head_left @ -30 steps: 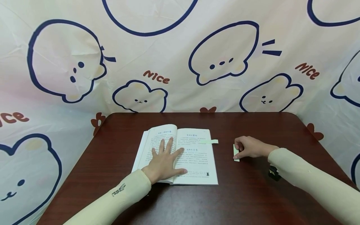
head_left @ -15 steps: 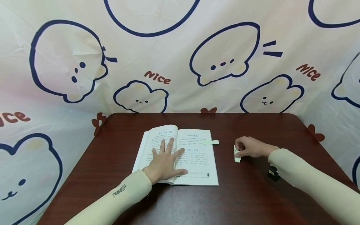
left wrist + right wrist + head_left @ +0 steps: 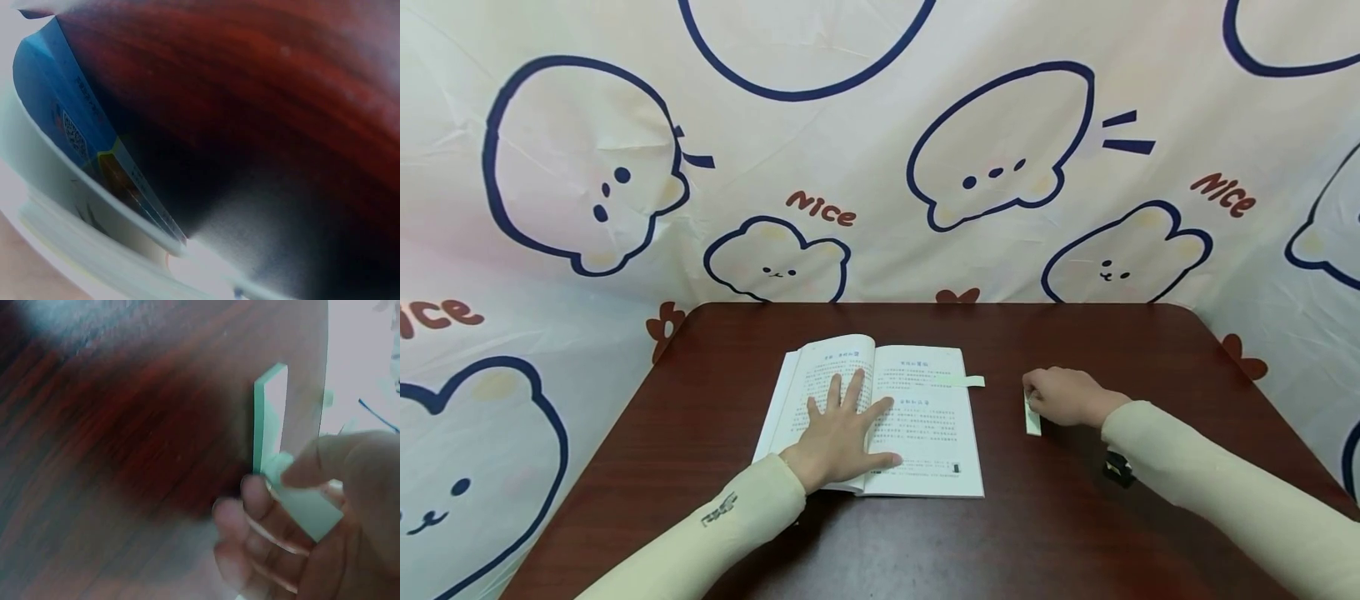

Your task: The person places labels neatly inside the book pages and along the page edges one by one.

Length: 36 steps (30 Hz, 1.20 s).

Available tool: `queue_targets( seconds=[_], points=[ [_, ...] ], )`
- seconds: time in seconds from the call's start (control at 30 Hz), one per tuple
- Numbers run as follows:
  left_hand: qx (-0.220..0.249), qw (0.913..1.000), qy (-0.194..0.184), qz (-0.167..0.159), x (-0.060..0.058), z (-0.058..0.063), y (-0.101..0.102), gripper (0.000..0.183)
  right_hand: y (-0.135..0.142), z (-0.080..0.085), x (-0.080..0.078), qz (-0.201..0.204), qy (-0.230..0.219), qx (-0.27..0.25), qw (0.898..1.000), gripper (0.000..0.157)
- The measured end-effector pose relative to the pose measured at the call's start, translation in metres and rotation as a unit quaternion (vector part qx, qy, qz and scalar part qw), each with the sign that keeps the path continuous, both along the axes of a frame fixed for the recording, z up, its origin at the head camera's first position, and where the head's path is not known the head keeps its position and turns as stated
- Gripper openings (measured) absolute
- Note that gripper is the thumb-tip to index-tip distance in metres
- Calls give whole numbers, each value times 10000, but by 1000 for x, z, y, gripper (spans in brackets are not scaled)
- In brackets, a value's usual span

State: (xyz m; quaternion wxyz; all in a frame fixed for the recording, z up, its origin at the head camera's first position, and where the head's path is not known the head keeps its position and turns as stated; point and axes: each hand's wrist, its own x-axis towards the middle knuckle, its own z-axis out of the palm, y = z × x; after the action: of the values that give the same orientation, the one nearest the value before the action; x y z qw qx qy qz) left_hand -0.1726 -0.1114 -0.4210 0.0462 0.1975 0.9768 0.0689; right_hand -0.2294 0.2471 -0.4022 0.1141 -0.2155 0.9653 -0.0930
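Note:
An open book [image 3: 925,450] with printed pages lies on the table. My left hand [image 3: 835,437] rests across its middle, fingers spread. A pale green sticky strip [image 3: 973,381] sticks out from the right page's edge. To the right of the book, my right hand [image 3: 1067,396] is at a narrow pad of green sticky notes [image 3: 1033,423]. In the right wrist view, thumb and forefinger pinch a green sticky note [image 3: 309,509] at the near end of the pad [image 3: 269,419]. The book's blue cover [image 3: 69,106] shows in the left wrist view.
The dark red-brown table [image 3: 910,550] has a patterned cloth [image 3: 880,150] hanging behind it and at both sides. A small black device [image 3: 1118,468] sits under the right wrist. Cream sleeves [image 3: 1210,467] cover both forearms.
My right hand has turned over, so its back now faces up and its fingertips are more hidden above the pad. The left hand has stayed on the book.

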Motion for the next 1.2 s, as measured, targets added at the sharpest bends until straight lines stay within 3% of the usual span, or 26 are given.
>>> queue_targets(
  seconds=[0.2, 0.3, 0.43, 0.63, 0.8, 1.0, 1.2],
  points=[
    [-4, 10000, 11, 7, 0, -2, 0, 87, -12, -9, 11, 118, 1098, 837, 9903, 13],
    [29, 10000, -14, 23, 0, -2, 0, 86, -16, -14, 14, 189, 1355, 1063, 9849, 12],
    [59, 10000, 2, 13, 1, -2, 0, 86, -15, -18, 12, 85, 1220, 1003, 9874, 23],
    [57, 10000, 7, 1, 0, -1, 0, 86, -8, -20, 5, 48, 737, 346, 9967, 24],
    [51, 10000, 10, 11, 0, 0, 0, 86, -8, -16, 5, -82, 514, 11, 9986, 26],
    [74, 10000, 6, 6, 0, -1, -1, 85, -8, -21, 4, -142, 587, 8, 9982, 26],
    [81, 10000, 25, 5, 0, -1, -1, 86, -7, -20, 4, -342, 932, 399, 9943, 29]
  ],
)
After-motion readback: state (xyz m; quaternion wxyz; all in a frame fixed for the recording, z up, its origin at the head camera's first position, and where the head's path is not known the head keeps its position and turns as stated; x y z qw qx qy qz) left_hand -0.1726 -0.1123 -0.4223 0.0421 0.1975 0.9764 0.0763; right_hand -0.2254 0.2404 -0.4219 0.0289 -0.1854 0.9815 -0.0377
